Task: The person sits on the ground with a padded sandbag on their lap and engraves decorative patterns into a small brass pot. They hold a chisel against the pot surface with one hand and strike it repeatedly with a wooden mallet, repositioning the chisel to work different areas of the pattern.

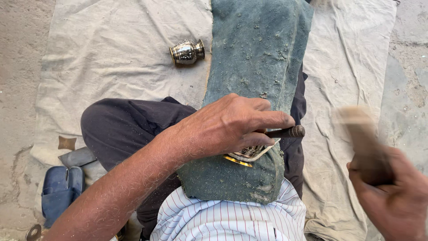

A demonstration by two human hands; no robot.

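Observation:
My left hand (232, 122) grips a dark metal chisel (287, 132), its tip pointing right over a small engraved brass piece (249, 153) that rests on a green dusty cloth (256, 53) draped over my leg. The hand covers most of the brass piece. My right hand (394, 196) is at the lower right, closed around the handle of a wooden mallet (363, 140), which is blurred by motion and raised a short way right of the chisel end.
A shiny engraved brass pot (187, 52) lies on its side on the pale ground sheet (116, 62) at upper left. A blue sandal (60, 189) and a small flat metal piece (67, 143) lie at lower left. Bare ground surrounds the sheet.

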